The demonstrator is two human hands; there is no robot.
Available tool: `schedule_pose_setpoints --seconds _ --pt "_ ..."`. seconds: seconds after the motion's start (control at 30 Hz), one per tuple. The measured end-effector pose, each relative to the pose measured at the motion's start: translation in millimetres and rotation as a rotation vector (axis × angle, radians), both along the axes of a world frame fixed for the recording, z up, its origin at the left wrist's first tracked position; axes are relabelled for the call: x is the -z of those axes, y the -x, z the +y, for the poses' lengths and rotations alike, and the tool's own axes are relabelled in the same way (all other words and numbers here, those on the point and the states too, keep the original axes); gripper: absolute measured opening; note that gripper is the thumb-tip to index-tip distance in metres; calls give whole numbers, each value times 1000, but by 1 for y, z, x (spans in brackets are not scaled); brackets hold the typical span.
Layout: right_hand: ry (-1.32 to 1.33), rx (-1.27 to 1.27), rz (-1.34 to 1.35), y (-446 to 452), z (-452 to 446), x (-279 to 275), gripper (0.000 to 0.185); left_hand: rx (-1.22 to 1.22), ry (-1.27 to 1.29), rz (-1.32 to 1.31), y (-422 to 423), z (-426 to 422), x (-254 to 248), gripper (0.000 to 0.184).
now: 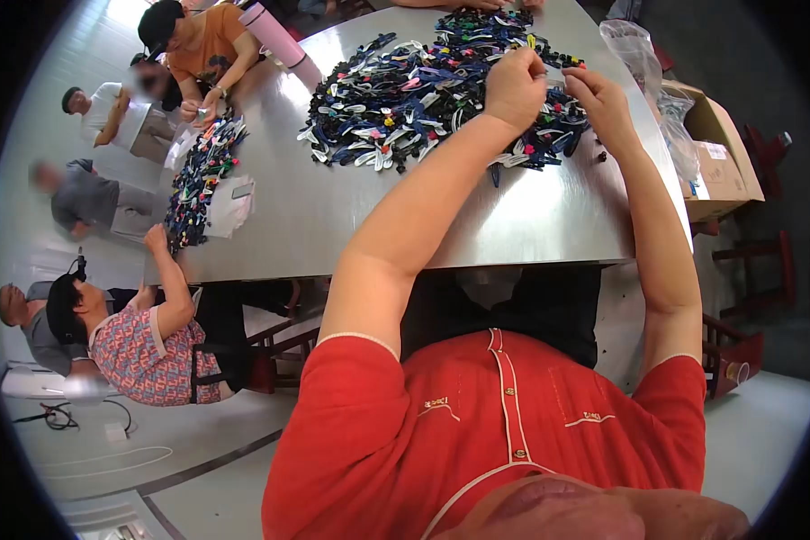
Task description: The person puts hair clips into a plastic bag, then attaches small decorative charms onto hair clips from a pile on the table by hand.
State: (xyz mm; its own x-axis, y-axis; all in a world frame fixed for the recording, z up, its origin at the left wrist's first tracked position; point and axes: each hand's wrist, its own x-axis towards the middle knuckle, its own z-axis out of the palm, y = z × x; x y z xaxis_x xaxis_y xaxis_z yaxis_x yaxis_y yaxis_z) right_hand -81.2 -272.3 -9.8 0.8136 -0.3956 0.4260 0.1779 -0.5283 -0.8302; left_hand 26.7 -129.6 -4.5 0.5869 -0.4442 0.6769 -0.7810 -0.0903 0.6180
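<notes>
A large pile of hair clips [396,108], mostly black, navy and white with a few red, yellow and green bits, spreads over the metal table [333,220]. Over the pile's right part, my left hand [516,88] is closed, thumb and fingertips pinched together. My right hand [600,101] is just to its right, also pinching, its fingertips pointing toward the left hand. A small gap separates the two hands. Whatever lies between the fingertips is too small to make out. Small dark pieces [601,156] lie on the table below my right hand.
A second heap of clips [209,166] with white paper [231,209] lies at the left, where two co-workers' hands are busy. A pink bottle [273,34] stands at the back left. Right of the table are a cardboard box [724,148], plastic bags [634,54] and red stools [765,270].
</notes>
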Motion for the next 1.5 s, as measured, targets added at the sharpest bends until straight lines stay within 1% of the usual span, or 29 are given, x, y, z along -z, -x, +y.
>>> schedule_pose_setpoints --seconds 0.03,0.07,0.1,0.17,0.2,0.27,0.3,0.4,0.47,0.5,0.53,0.57,0.63,0.67,0.7,0.77,0.83,0.9,0.93,0.97,1.03,1.1,1.17,1.2,1.23,1.33,1.37,1.43,1.5 --pt "-172 -85 11 -1 3 -2 27 4 1 1 11 0 -3 7" --pt "-279 -132 55 -3 2 1 29 26 55 87 21 1 -6 8" --pt "-275 -128 56 -4 1 3 29 50 110 173 27 1 -6 9" --pt "-530 -255 65 -4 -4 7 27 75 135 207 32 5 -7 8" --pt "-525 -251 65 -3 -3 5 27 80 121 218 32 7 -4 8" --pt "-604 -239 131 -1 4 5 24 111 112 243 25 8 4 9" --pt "-607 -237 130 -2 8 4 24 113 109 244 26 12 3 9" --pt "-596 -192 176 -2 12 4 20 137 74 362 25 18 4 15" --pt "-476 -166 185 -4 13 6 18 141 44 326 24 17 9 16" --pt "-476 -167 189 -5 13 5 18 142 16 285 26 19 7 16" --pt "-503 -155 201 -4 13 4 17 176 1 353 28 20 6 17" --pt "-530 -142 213 -3 11 3 15 175 0 357 30 21 4 17" --pt "-513 -160 199 -2 6 5 15 262 20 329 27 29 2 16" --pt "-497 -178 177 -3 5 6 14 240 18 208 14 33 7 16" --pt "-506 -179 173 -3 6 6 14 214 -7 182 1 42 6 14" --pt "-418 -154 169 -4 8 4 13 10 -139 -51 -31 65 2 13" --pt "-399 -144 115 -10 4 7 13 -220 -316 -203 -63 84 2 16" --pt "-477 -178 102 -9 6 5 14 -315 -510 -279 -79 97 1 25" --pt "-520 -227 100 -9 4 3 15 -317 -610 -230 -85 98 1 28" --pt "-515 -224 98 -8 3 2 15 -315 -605 -231 -90 97 3 28" --pt "-588 -244 47 -5 5 0 16 -235 -734 -14 -90 91 -1 29" --pt "-611 -278 76 -4 2 -4 16 -279 -744 -19 -86 87 0 29" --pt "-646 -215 96 -1 4 -10 16 -371 -785 -175 -80 81 -7 25" --pt "-631 -254 49 -3 -2 -3 16 -322 -829 -158 -85 77 -7 21" --pt "-617 -197 47 -5 -4 -1 18 -251 -760 -151 -87 78 -4 18" --pt "-677 -185 59 -1 -6 -5 27 -166 -704 -81 -73 76 -8 21" --pt "-679 -133 59 3 -6 -13 30 -107 -637 -120 -70 73 -7 20" --pt "-599 -239 38 7 -13 -10 33 -63 -641 -69 -67 65 -1 20" --pt "-543 -220 -20 10 -15 -13 32 -5 -579 -24 -52 58 -7 20"
